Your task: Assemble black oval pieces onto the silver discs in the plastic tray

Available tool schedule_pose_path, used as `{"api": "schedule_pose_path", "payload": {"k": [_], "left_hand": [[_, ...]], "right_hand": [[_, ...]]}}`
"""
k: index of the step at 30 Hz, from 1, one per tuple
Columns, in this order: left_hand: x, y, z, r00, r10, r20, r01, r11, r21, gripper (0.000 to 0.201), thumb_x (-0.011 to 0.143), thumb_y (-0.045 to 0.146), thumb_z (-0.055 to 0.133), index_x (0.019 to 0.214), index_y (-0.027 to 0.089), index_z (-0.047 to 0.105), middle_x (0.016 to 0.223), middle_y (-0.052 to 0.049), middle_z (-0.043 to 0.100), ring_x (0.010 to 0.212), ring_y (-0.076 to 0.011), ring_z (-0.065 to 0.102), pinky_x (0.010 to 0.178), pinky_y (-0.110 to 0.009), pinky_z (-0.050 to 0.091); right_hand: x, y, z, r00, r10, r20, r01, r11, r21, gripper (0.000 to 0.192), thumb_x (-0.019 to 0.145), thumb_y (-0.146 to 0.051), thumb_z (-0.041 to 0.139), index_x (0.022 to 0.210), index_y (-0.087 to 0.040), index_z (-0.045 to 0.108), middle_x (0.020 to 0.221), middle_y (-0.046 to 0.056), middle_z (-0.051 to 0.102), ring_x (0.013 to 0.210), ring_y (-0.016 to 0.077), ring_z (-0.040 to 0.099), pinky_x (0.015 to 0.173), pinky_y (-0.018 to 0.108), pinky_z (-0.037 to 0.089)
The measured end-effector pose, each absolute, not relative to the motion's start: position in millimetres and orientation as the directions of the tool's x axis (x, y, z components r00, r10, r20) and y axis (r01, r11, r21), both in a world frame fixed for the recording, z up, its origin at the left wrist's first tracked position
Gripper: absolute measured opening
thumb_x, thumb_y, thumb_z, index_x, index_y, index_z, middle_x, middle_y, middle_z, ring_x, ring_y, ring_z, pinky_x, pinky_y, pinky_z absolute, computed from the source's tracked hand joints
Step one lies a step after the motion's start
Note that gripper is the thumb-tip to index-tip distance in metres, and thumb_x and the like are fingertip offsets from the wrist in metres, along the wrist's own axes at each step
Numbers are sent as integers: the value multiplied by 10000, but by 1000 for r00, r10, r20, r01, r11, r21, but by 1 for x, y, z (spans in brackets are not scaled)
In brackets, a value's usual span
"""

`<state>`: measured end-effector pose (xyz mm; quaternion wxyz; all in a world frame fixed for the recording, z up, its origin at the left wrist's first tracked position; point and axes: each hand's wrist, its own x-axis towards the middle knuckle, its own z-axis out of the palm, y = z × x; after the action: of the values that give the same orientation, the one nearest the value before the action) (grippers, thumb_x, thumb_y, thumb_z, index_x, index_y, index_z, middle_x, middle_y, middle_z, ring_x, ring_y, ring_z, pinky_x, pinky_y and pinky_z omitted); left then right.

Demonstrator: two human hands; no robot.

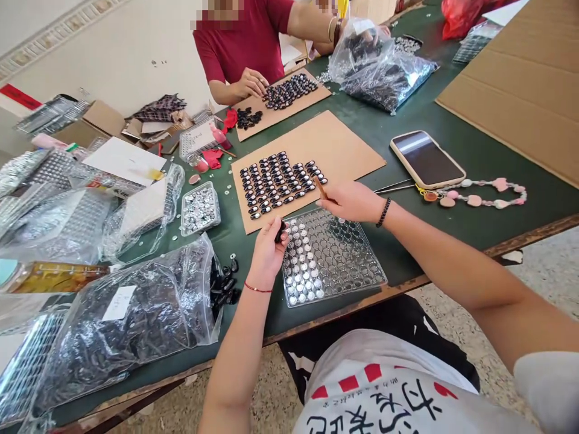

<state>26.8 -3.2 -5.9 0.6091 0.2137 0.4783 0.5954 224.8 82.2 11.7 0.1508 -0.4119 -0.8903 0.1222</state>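
Observation:
My left hand [268, 252] pinches a small black plastic piece [280, 231] above the near edge of a cardboard sheet [344, 141]. In my right hand [350, 202] is a thin brown stick [320, 188], its tip over the right end of the rows of black pieces with white oval faces [271, 184] on that sheet. Below both hands lies a clear tray [353, 259] with round pockets. Shiny white discs [301, 265] fill its left columns; the pockets farther right show no discs.
At left lies a plastic bag of black pieces [149, 301], spilling at its mouth, near a small box of shiny bits [199, 208]. A phone [427, 158] with a beaded strap rests right. Across the table, a person in a red shirt [244, 42] works at another cardboard [312, 96].

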Motion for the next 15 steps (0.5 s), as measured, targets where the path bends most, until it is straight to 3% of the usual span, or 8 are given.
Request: {"api": "schedule_pose_path", "payload": {"k": [3,7,12,15], "left_hand": [[28,-2,-8,-171,925,-340,-494,218,842,216,680,235,652,869,145,599,664,8,510,480,-15,431,417,-124,346],[29,-2,-6,-188,924,-333,-486,207,849,172,669,244,659,772,144,564,651,13,505,478,-19,427,415,-125,334],[32,-7,-4,-125,945,-304,-407,230,884,187,668,267,656,737,143,534,610,35,455,470,-18,393,417,-131,308],[36,-11,-4,-165,954,-252,-184,221,958,209,678,322,638,747,136,573,584,33,450,465,-25,375,413,-141,285]], "right_hand": [[226,87,6,-568,807,158,759,589,-279,349,857,-376,366,752,-122,582,714,93,598,621,164,508,526,244,254],[228,94,1,-565,815,125,764,575,-295,323,850,-370,380,773,-135,588,728,96,606,616,173,510,524,251,248],[232,98,6,-522,839,154,738,535,-411,332,835,-395,409,667,-151,558,616,50,558,543,129,454,489,234,222],[229,91,12,-437,860,262,676,507,-535,402,842,-450,389,594,-152,495,523,6,474,476,90,377,468,222,211]]}}
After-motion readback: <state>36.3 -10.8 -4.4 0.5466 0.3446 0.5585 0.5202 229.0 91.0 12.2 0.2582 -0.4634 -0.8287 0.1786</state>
